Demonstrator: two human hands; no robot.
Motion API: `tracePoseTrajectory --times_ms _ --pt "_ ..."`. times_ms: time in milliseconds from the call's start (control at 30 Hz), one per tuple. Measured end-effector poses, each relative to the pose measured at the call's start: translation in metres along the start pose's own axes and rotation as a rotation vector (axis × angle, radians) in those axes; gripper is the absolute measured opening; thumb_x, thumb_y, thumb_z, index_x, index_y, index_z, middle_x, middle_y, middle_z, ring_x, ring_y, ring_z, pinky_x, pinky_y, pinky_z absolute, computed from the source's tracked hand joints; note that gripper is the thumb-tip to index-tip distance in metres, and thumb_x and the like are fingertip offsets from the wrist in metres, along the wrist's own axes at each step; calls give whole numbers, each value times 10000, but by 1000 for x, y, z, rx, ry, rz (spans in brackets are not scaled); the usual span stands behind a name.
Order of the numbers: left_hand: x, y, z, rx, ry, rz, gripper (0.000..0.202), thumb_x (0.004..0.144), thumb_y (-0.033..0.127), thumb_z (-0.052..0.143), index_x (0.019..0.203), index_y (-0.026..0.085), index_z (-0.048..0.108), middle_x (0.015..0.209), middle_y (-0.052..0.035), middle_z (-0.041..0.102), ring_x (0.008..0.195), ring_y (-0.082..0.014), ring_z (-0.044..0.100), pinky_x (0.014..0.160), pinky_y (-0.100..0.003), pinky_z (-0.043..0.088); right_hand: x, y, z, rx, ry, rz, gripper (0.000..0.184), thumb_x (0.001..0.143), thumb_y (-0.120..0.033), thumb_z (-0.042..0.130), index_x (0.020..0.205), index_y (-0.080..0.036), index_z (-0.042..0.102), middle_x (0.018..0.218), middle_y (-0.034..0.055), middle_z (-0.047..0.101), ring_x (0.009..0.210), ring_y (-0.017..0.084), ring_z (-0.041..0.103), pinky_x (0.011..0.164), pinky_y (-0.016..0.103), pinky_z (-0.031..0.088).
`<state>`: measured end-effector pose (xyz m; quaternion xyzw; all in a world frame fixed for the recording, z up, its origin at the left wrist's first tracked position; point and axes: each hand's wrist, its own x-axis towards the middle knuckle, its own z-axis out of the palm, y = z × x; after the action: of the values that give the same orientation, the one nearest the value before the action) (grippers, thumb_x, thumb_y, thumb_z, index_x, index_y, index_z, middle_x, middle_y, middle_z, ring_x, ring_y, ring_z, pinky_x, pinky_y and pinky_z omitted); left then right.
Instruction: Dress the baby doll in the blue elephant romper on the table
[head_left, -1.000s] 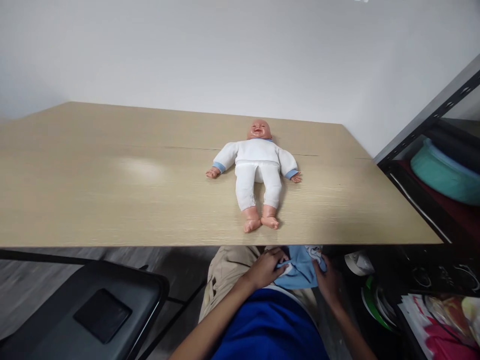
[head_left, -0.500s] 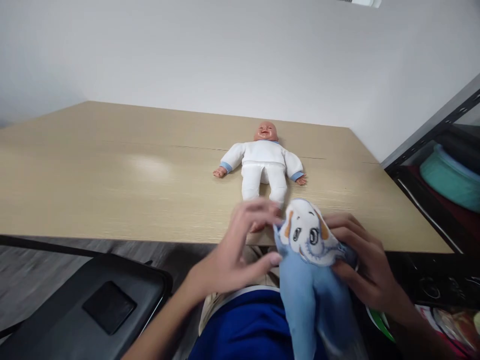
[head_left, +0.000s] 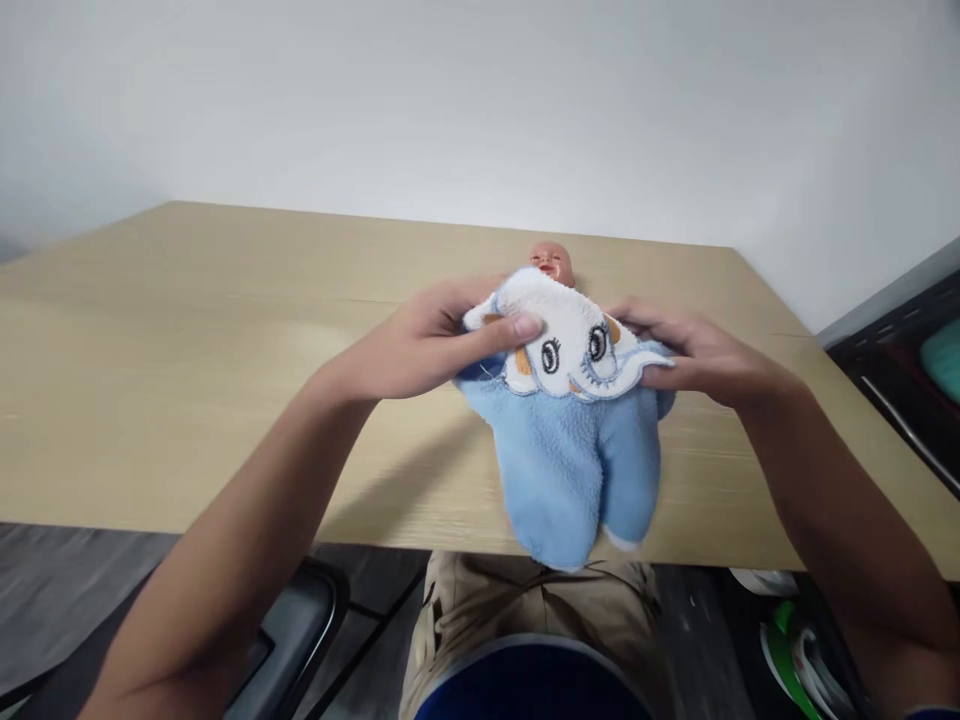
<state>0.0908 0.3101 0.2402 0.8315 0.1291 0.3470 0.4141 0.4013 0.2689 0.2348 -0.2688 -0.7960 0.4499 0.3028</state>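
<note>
A blue garment (head_left: 555, 450) is held up by both hands over the near part of the tabletop (head_left: 225, 390), in front of a doll (head_left: 553, 262).
From where I'm standing, the left grip (head_left: 435, 345) pinches the garment's upper left edge, thumb flat on the white elephant-face patch (head_left: 559, 310) and fingers tucked behind; the right grip (head_left: 705, 350) pinches the opposite edge, thumb beside the tip of the trunk. The patch has two stitched eyes and bits of orange, and below it two plush blue legs hang side by side, the lower ends overlapping the tabletop's near edge in view; I can't tell whether they touch it. Only the doll's head shows above the cloth.
</note>
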Motion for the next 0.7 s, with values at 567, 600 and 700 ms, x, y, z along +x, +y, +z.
tracePoseTrajectory --times_ms 567,600,700 --pt "63 -18 -19 367 160 122 485 1111 563 731 787 213 642 666 28 550 607 -137 559 576 -290 511 49 47 -32 90 116 -111 549 1019 -572 839 1496 -329 721 1524 43 731 1372 291 739 1132 405 630" --pt "64 -14 -19 386 134 131 462 1110 509 748 775 210 637 650 37 520 580 -125 522 556 -283 484 49 45 -32 75 108 -98 522 1008 -540 860 1459 -306 740 1478 49 751 1353 291 744 1122 398 627" --pt "64 -4 -22 341 43 111 403 1083 444 815 795 204 667 650 49 536 525 -102 483 523 -276 453 50 31 -28 61 43 -90 386 984 -448 903 1295 -248 794 1253 51 813 1209 280 780 1038 386 643"
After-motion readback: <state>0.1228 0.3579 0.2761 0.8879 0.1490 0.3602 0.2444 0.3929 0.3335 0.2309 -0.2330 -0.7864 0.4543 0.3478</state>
